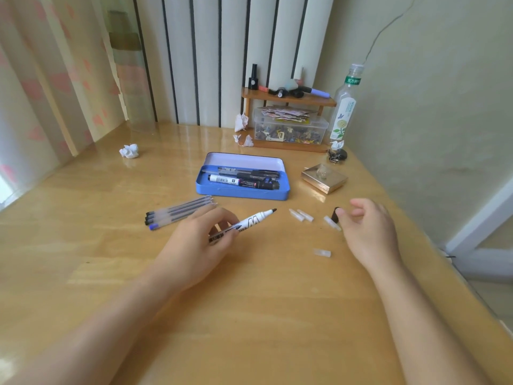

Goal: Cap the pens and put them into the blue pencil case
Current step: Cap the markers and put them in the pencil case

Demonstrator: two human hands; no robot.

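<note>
head view: left hand (pixel 206 235) grips uncapped marker (pixel 256 218); right hand (pixel 366 227) pinches black cap (pixel 335 213).

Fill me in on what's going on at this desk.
A person is capping pens and packing them away. The left hand holds an uncapped marker, tip pointing right. The right hand is at the black cap, fingers around it. The blue pencil case lies open with several pens already inside. Four thin pens wait uncapped on the desk beside it, and clear caps lie scattered near the right hand.
</note>
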